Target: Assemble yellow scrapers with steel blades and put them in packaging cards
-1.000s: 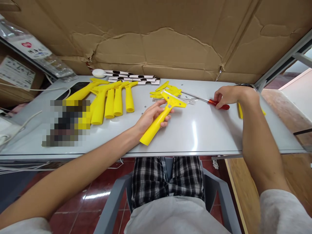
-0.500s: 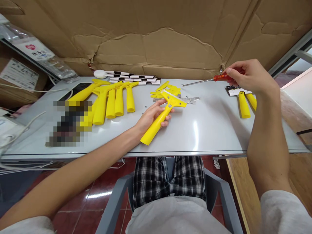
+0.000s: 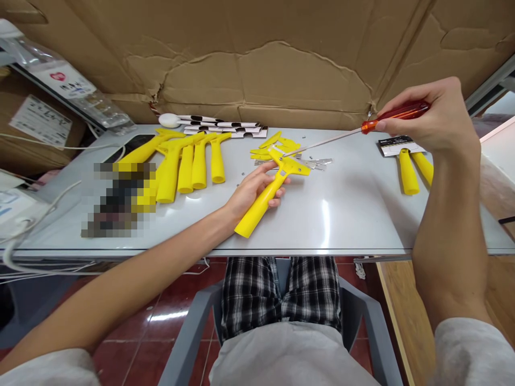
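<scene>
My left hand (image 3: 253, 190) is closed round the neck of a yellow scraper (image 3: 259, 206), whose wide head points away from me and carries small screws. In my right hand (image 3: 428, 115) is a screwdriver (image 3: 396, 115) with a red handle. Its long metal shaft slants down to the left, and the tip meets the scraper head at the left screw. Behind the scraper lie loose yellow plastic pieces (image 3: 287, 143) and thin metal blades (image 3: 319, 162). A few tiny screws (image 3: 303, 137) are scattered on the table.
Several yellow scraper handles (image 3: 198, 166) lie at the left, beside a pixelated patch. Striped card strips (image 3: 225, 126) and a white spoon-like piece (image 3: 169, 120) are at the back. Two yellow handles (image 3: 408, 174) with a black-and-white card (image 3: 396, 146) lie right. A plastic bottle (image 3: 72, 86) leans at left.
The screwdriver has swung down and left, so its tip has gone from above the table to the scraper's left screw. My left hand holds the scraper nearly still.
</scene>
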`<action>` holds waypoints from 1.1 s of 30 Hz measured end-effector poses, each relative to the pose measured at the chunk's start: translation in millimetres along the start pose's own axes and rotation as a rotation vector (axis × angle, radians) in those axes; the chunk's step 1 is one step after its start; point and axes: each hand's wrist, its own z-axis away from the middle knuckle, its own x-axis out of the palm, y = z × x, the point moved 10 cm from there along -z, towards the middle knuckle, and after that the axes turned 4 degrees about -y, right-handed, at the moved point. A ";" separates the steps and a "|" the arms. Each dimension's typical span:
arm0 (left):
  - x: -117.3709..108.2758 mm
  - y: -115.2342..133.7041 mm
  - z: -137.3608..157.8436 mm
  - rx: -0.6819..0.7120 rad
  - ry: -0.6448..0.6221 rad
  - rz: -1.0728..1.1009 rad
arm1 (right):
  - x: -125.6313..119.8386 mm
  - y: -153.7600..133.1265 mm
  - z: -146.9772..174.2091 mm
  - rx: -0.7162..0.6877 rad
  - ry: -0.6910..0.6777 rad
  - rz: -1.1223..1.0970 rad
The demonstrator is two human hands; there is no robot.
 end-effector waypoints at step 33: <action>-0.9 6.5 6.5 0.056 0.098 -0.055 | 4.8 -106.6 15.5 -0.187 -0.109 0.389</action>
